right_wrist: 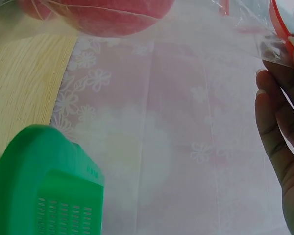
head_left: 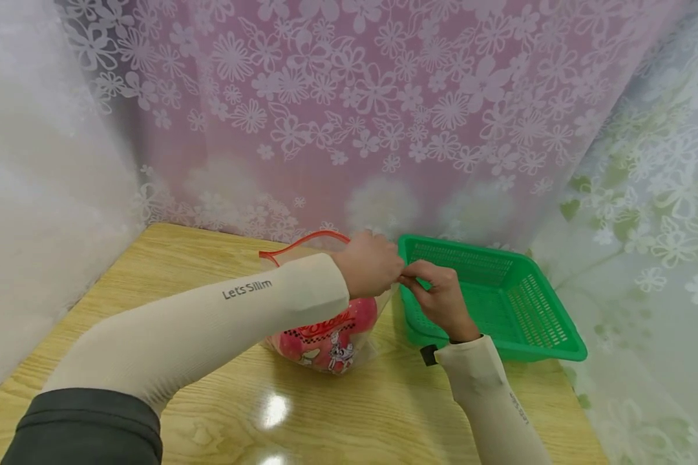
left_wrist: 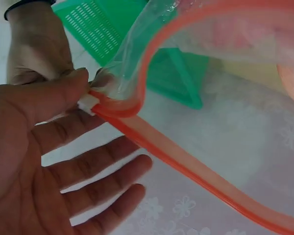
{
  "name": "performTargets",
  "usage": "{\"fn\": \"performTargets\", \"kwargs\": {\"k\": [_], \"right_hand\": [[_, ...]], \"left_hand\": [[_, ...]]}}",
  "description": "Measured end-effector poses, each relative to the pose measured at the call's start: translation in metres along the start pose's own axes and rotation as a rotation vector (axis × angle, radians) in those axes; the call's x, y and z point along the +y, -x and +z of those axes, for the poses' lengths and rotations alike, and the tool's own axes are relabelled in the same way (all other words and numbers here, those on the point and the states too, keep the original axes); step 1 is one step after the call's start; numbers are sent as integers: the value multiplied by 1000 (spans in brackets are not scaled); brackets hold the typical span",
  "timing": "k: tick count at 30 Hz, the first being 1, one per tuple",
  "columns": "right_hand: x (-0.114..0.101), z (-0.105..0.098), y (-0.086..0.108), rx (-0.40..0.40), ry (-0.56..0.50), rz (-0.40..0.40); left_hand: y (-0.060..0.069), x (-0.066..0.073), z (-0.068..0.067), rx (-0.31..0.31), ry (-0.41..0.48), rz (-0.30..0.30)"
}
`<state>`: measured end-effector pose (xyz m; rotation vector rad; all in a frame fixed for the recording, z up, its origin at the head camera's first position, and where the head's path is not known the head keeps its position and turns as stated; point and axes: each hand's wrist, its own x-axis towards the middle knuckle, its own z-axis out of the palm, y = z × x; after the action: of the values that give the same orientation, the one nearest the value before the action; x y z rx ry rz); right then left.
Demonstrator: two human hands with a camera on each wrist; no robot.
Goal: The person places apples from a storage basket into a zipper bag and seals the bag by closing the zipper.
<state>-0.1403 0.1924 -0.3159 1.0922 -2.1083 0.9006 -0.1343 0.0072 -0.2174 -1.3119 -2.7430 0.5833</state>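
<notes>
A clear zip bag (head_left: 340, 356) with a red zip edge (left_wrist: 183, 171), printed lettering and cartoon figures stands on the table. Pink, round things (head_left: 365, 314) show through its plastic. My left hand (head_left: 371, 265) pinches the white zip slider (left_wrist: 89, 103) at the bag's corner between thumb and forefinger, its other fingers spread. Close against it, my right hand (head_left: 439, 294) pinches the same corner with thumb and forefinger. The zip gapes away from the slider in the left wrist view. My left forearm covers part of the bag in the head view.
A green plastic basket (head_left: 549, 303) with slotted walls stands right of the bag, behind my right hand. Below them is a wood-grain table (head_left: 221, 413). Floral curtains (head_left: 349, 116) hang behind the table and at the sides.
</notes>
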Motion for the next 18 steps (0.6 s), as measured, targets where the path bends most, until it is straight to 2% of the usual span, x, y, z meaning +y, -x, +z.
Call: {"fn": "performTargets", "kwargs": {"k": [3, 8, 12, 18], "right_hand": [[-1, 0, -1, -2, -9, -8], [-3, 1, -2, -5, -14, -8], [-5, 2, -3, -15, -21, 0], [-5, 4, -2, -24, -15, 26]], "left_hand": [[-7, -1, 3, 59, -24, 23], [-14, -6, 10, 127, 24, 57], [-14, -9, 12, 113, 42, 91], [-10, -12, 11, 71, 48, 101]]}}
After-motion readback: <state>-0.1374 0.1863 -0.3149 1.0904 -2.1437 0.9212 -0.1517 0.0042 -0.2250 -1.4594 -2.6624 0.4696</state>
